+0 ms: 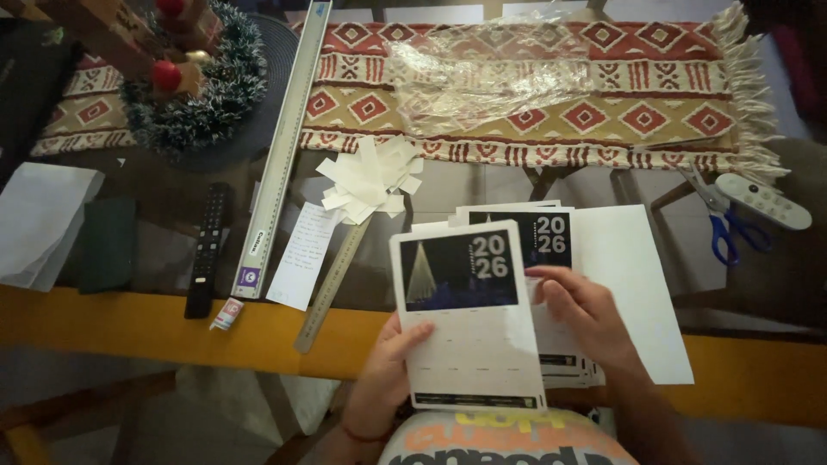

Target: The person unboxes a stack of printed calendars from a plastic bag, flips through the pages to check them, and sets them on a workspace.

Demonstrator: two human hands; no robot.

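head view, lower centre of the frame: the left hand (388, 366) grips a calendar sheet (469, 319) by its lower left edge, thumb on the front and the other fingers hidden behind. this sheet is white, taller than wide, with a dark picture panel across its top showing a pale cone-shaped tree and large white numerals, faint grid lines below and a dark strip along the bottom. it is held tilted up over the yellow table edge (129, 323). the right hand (586, 314) rests flat with fingers spread on a stack of similar sheets (534, 237) lying on the table just behind; it presses rather than clasps anything. a plain white paper (633, 284) lies beside the stack to the right.

left of centre sit a steel ruler (332, 284), a long metal straightedge (284, 146), a handwritten note (303, 254), a pile of paper offcuts (370, 181), a black remote (207, 250) and a small glue tube (226, 314). at right are blue-handled scissors (724, 224) and a white remote (762, 200). across the top lies a patterned runner (655, 103) with clear plastic wrap (491, 73), and a tinsel wreath (202, 95) at upper left.
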